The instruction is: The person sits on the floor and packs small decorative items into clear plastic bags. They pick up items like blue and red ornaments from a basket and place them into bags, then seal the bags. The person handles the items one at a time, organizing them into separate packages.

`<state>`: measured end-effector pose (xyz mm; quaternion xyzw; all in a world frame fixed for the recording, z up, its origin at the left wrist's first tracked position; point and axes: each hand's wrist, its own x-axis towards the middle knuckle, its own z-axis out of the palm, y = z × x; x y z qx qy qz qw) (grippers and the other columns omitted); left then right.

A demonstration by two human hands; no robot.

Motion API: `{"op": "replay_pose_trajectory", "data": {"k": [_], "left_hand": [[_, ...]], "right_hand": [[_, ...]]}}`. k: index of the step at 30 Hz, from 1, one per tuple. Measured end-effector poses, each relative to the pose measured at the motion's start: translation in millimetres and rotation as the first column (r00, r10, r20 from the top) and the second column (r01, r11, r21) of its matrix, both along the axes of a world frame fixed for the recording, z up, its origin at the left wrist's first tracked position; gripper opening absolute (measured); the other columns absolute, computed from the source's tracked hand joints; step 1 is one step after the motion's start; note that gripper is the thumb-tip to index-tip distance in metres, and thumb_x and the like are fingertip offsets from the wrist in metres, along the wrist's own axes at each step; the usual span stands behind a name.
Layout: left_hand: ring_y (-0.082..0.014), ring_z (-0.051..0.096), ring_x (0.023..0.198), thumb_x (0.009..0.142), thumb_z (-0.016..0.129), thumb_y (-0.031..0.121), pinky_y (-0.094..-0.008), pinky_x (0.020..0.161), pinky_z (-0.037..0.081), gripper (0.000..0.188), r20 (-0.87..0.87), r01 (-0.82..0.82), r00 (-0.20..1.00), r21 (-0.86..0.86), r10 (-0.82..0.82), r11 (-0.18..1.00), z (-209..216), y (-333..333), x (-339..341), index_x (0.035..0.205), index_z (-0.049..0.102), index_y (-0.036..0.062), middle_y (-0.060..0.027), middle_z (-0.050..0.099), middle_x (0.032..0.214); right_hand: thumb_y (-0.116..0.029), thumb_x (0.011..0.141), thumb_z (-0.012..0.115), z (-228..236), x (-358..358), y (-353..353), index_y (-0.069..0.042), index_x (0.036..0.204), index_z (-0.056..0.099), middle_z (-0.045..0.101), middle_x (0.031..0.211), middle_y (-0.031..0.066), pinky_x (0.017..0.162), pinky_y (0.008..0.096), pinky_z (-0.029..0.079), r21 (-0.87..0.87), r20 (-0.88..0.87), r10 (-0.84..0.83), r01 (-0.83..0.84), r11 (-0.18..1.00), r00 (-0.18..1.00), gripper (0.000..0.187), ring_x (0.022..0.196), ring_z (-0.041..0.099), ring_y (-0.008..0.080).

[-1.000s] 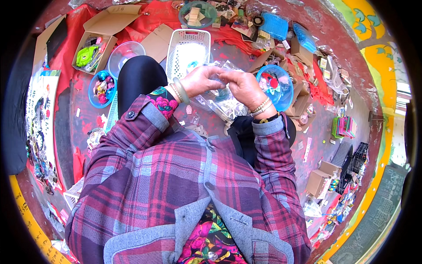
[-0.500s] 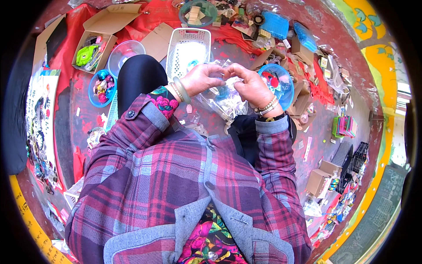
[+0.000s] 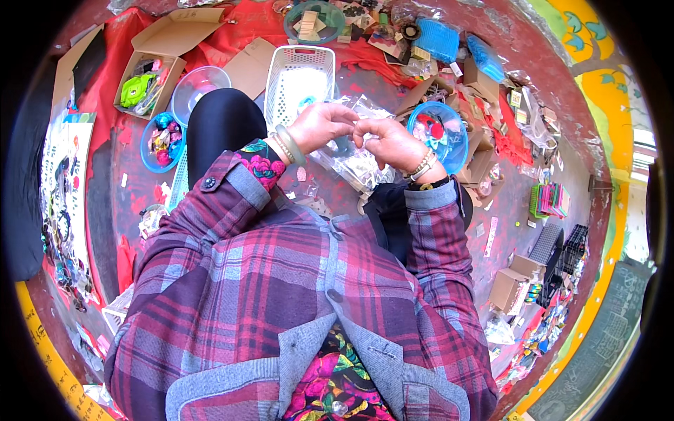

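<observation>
Both hands met just below the white plastic basket [image 3: 300,81], fingertips nearly touching: the left hand [image 3: 319,126] and the right hand [image 3: 385,140] were curled narrow, pinching between them a small piece too tiny to make out, held above a heap of clear plastic bags [image 3: 358,165] that lay under the hands on the red floor [image 3: 133,182]. A green bangle [image 3: 291,145] sat on the left wrist and beaded bracelets [image 3: 421,167] on the right. To the right of the basket stood a blue bowl [image 3: 456,144] of red and white bits; to the basket's left lay a clear round bowl [image 3: 196,84], a smaller blue bowl [image 3: 147,151] of mixed coloured pieces and an open cardboard box [image 3: 168,52] with green items inside
</observation>
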<state>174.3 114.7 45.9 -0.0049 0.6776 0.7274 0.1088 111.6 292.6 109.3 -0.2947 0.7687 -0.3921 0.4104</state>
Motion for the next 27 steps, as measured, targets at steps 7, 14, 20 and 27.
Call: {"op": "replay_pose_trajectory", "data": {"k": [7,14,20,27], "left_hand": [[-0.0169,0.061,0.083,0.079,0.062,0.006,-0.0268,0.076,0.049,0.021,0.208,-0.316,0.944,0.347,0.256,0.883,17,-11,-6,0.098,0.061,-0.0034,-0.0104,0.065,0.088],[-0.0169,0.062,0.083,0.083,0.059,0.006,-0.0273,0.076,0.05,0.021,0.26,-0.354,0.933,0.545,0.249,0.76,13,-13,-7,0.102,0.058,-0.0028,-0.0107,0.064,0.09],[-0.0166,0.06,0.09,0.083,0.062,0.014,-0.0285,0.079,0.049,0.029,0.324,-0.343,0.929,0.585,0.176,0.735,18,-14,-7,0.107,0.055,0.0003,-0.0089,0.062,0.097],[-0.0149,0.058,0.095,0.083,0.062,0.018,-0.0317,0.081,0.046,0.033,0.302,-0.202,0.951,0.456,0.062,0.867,21,-10,-3,0.11,0.055,0.0018,-0.0067,0.061,0.101]], "right_hand": [[-0.003,0.08,0.056,17,-8,-1,-0.003,0.101,0.056,0.059,0.086,0.0036,0.055,0.0191,0.045,-0.558,0.041,-0.66,0.565,0.608,0.75,0.021,0.064,0.055,0.006],[-0.021,0.08,0.067,-3,2,-13,0.004,0.119,0.047,0.059,0.104,0.0099,0.079,0.0223,0.043,-0.299,0.334,-0.451,0.547,0.782,0.828,0.051,0.093,0.055,0.0124],[-0.015,0.086,0.058,-21,1,-17,0.005,0.103,0.059,0.064,0.093,0.011,0.077,0.0239,0.047,-0.387,0.509,-0.461,0.671,0.632,0.727,0.026,0.085,0.059,0.0131],[-0.008,0.082,0.062,-22,-7,-15,0.005,0.098,0.058,0.064,0.089,0.0158,0.074,0.0289,0.05,-0.408,0.68,-0.444,0.804,0.432,0.583,0.021,0.081,0.062,0.0199]]}}
